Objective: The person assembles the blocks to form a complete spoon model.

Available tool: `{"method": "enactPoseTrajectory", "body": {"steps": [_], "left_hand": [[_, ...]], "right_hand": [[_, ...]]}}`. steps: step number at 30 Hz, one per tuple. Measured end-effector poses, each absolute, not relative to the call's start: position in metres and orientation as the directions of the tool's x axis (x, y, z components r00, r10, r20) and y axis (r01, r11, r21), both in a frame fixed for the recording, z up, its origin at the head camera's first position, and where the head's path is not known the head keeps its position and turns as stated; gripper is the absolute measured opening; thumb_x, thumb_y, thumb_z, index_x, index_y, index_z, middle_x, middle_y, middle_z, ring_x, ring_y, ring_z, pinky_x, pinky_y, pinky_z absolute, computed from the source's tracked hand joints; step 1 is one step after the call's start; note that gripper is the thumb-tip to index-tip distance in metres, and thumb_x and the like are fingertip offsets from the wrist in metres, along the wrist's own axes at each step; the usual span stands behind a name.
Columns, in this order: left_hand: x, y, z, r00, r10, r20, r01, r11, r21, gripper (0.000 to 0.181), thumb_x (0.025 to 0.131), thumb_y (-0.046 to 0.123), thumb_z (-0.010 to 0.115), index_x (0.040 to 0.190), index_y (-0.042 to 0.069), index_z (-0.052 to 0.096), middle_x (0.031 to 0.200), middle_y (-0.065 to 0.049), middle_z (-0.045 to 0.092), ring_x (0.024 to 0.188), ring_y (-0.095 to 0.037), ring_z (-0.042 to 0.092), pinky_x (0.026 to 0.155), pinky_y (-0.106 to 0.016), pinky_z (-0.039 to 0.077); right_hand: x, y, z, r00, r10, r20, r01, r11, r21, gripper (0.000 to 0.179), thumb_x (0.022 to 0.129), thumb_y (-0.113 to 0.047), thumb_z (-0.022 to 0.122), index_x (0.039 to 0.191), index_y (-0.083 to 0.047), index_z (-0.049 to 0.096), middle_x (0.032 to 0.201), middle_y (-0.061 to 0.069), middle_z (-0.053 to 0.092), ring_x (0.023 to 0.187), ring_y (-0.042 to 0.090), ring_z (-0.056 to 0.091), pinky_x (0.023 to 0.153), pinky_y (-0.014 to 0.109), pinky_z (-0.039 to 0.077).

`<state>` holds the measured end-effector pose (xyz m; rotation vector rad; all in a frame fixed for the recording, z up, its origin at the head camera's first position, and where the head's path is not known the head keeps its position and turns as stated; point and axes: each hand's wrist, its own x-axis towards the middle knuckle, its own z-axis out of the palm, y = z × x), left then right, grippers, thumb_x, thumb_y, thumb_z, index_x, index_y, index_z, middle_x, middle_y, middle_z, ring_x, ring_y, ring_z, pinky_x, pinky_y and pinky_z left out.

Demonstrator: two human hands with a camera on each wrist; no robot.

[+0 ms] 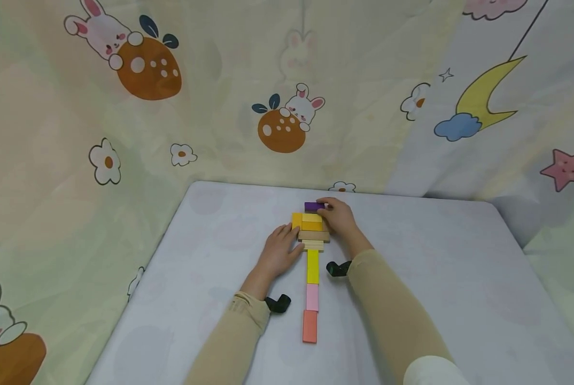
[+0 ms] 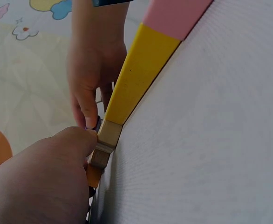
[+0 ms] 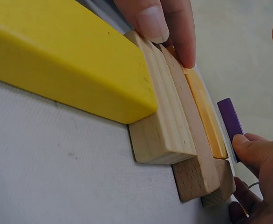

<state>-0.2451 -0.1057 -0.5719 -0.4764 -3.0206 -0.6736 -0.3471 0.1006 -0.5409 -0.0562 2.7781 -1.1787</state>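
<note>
My right hand (image 1: 339, 218) pinches the right end of a purple block (image 3: 229, 126) between thumb and fingers, just beyond the far end of a flat block figure. My left hand (image 1: 279, 251) rests along the figure's left side. Its thumb is at the pale wooden block (image 3: 162, 107), and its fingers reach toward the brown wooden block (image 1: 313, 236) and the orange-yellow blocks (image 1: 312, 226). Closer to me, a bright yellow block (image 1: 313, 266), a pink block (image 1: 312, 297) and a coral block (image 1: 309, 326) lie end to end in a line.
The white table (image 1: 210, 214) has its far edge close beyond the purple block. A patterned cloth (image 1: 219, 123) hangs behind it. Dark wrist devices (image 1: 279, 303) sit at both cuffs, on either side of the block line.
</note>
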Motion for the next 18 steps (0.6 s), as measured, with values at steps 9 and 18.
{"method": "enactPoseTrajectory", "body": {"steps": [9,18], "left_hand": [[-0.2456,-0.1055,-0.5715,-0.954,0.293,0.068,0.295,0.867,0.403,0.062,0.102,0.051,0.044,0.153,0.017,0.038,0.160,-0.007,0.035,0.148,-0.028,0.031,0.122,-0.047,0.025],[-0.2471,-0.1037,-0.5731,-0.960,0.276,0.056,0.276,0.881,0.384,0.062,0.101,0.053,0.045,0.153,0.019,0.038,0.160,-0.005,0.035,0.147,-0.026,0.032,0.122,-0.045,0.025]], "right_hand": [[-0.3448,0.0960,-0.5453,-0.991,-0.066,-0.115,0.036,0.704,-0.709,0.036,0.099,-0.034,0.059,0.135,-0.030,0.060,0.144,0.011,0.054,0.132,0.032,0.049,0.112,0.053,0.040],[-0.3409,0.0944,-0.5437,-0.991,-0.082,-0.106,0.013,0.727,-0.687,0.034,0.101,-0.033,0.055,0.132,-0.027,0.064,0.142,0.006,0.057,0.136,0.031,0.047,0.115,0.054,0.036]]}}
